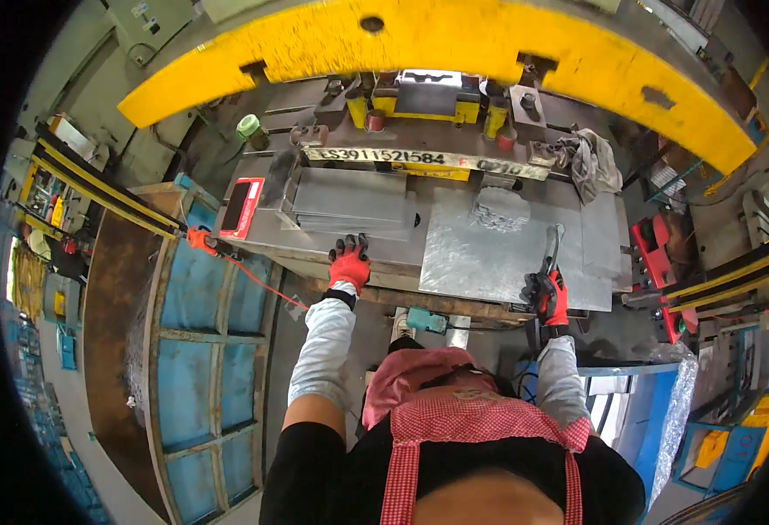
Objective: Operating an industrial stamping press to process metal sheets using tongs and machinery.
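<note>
My left hand (350,265), in a red glove with dark fingertips, rests with fingers spread at the near edge of the press bed, beside a stack of flat metal blanks (349,197). My right hand (549,296), gloved alike, is closed around a slim metal tool (557,245) that looks like tongs. The tool points away from me over a large shiny metal sheet (454,249). On that sheet's far part sits a pile of small shaped metal pieces (501,210). Behind them stands the die (428,157), with a metal piece (430,79) at its back.
A yellow press beam (375,39) arches over the far side. A grey rag (596,166) hangs at the right, and a red-framed dark panel (242,208) lies at the left. Yellow-black posts (108,184) flank the bed. A green foot pedal (428,320) is below.
</note>
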Tool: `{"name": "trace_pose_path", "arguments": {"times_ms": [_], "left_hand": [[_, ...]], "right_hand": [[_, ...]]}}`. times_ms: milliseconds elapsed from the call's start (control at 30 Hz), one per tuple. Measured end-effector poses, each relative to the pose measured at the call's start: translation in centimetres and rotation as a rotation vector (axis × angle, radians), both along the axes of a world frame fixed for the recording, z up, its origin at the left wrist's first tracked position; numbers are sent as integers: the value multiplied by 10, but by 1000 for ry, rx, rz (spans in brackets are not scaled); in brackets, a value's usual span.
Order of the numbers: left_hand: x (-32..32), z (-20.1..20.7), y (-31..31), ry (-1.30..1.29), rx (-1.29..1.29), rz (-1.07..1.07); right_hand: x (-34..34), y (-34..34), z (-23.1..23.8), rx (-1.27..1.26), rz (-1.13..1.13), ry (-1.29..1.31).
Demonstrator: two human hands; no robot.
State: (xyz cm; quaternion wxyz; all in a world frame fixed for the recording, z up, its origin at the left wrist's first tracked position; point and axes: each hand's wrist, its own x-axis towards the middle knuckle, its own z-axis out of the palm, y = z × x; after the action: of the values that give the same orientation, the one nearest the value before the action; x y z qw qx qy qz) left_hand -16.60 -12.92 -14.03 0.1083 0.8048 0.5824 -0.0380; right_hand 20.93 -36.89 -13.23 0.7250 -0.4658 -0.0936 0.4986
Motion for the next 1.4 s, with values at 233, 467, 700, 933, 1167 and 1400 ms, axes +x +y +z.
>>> {"name": "trace_pose_path", "arguments": {"times_ms": [233, 467, 700, 933, 1167, 1400], "left_hand": [[3, 9, 0, -54, -97, 41], [4, 6, 2, -71, -83, 22], [2, 7, -1, -38, -34, -40], [-7, 76, -2, -185, -344, 18], [81, 167, 26, -808, -566, 59], [127, 120, 97, -1631, -987, 121]], "right_hand": [[8, -4, -8, 97, 93, 24], [6, -4, -10, 20, 4, -63], [-32, 46, 109, 37, -17, -491], [-25, 238, 211, 194, 375, -740], [38, 356, 183, 408, 560, -1054], [-43, 175, 200, 103, 278, -566]]}}
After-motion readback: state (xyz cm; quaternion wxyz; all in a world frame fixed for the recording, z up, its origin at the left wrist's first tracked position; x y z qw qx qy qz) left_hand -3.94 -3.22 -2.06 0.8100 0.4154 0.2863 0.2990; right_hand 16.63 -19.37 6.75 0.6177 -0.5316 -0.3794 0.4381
